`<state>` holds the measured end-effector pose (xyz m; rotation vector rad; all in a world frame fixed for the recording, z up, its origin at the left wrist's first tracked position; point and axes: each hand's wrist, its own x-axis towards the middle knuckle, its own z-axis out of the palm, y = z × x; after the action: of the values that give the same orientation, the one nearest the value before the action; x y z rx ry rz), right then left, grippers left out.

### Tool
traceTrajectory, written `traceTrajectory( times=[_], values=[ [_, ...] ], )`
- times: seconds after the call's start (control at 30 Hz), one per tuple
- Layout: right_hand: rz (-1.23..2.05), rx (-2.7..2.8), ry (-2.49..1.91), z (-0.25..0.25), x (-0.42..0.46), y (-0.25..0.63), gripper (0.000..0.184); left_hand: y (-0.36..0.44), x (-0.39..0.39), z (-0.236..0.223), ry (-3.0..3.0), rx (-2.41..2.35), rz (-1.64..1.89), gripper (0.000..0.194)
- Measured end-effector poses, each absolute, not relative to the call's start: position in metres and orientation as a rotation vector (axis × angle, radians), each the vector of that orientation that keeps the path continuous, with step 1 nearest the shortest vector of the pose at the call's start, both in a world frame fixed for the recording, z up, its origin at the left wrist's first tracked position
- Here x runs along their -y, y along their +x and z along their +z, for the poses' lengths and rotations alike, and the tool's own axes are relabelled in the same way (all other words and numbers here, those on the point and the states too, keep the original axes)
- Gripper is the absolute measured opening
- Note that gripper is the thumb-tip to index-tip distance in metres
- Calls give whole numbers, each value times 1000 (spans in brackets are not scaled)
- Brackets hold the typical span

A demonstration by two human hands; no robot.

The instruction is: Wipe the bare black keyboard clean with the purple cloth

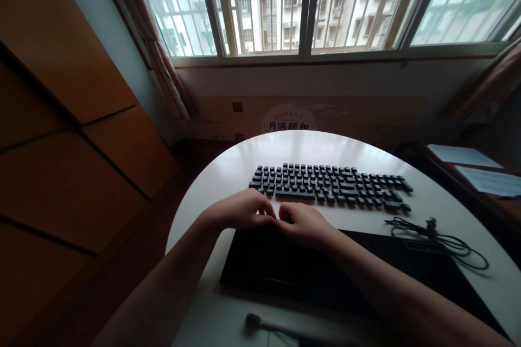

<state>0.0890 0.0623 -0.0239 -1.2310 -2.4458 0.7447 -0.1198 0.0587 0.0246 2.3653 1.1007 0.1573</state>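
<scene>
Loose black keycaps (334, 181) lie on the white round table in rows like a keyboard's layout. In front of them is a flat black panel (277, 265), seemingly a keyboard body, dark and without visible detail. My left hand (244, 209) is closed, its thumb and fingers pinched just below the left part of the rows. Closed as well, my right hand (305, 222) meets it at the fingertips, above the panel's far edge. Whatever the fingers hold, if anything, is hidden or too small to name.
A coiled black cable (439, 241) rests across the panel's right end and the table (199, 190). Near the front edge lies a blurred tool with a dark round head (253, 321). Papers (466, 156) sit on a brown surface at right; wooden cabinets (81, 184) stand left.
</scene>
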Motion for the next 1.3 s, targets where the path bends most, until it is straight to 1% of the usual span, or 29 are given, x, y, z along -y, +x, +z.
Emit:
traceTrajectory(
  times=[0.07,0.23,0.57,0.63,0.73,0.87,0.97,1.2,1.3],
  values=[
    [699,2431,-1208,-25,-61,90,29,-120,-62,21,2336,-1124,164,19],
    [460,2310,-1205,-27,-58,92,22,-126,-73,11,2211,-1085,172,25],
    [65,2294,-952,-19,-45,91,24,-124,-73,12,2232,-1078,127,22],
    [-82,2296,-873,-13,-41,91,26,-124,-73,12,2233,-1076,98,25],
    [-220,2302,-850,1,-37,92,27,-126,-74,11,2228,-1019,78,21],
    [-201,2425,-1046,23,-55,92,21,-128,-77,6,2226,-1001,56,24],
    [-169,2501,-1258,30,-97,92,19,-130,-79,3,2206,-974,64,22],
    [-22,2644,-1328,15,-210,91,10,-140,-84,-3,2027,-850,72,36],
    [40,2688,-1365,6,-235,87,22,-146,-87,-7,1946,-816,98,40]
  ],
)
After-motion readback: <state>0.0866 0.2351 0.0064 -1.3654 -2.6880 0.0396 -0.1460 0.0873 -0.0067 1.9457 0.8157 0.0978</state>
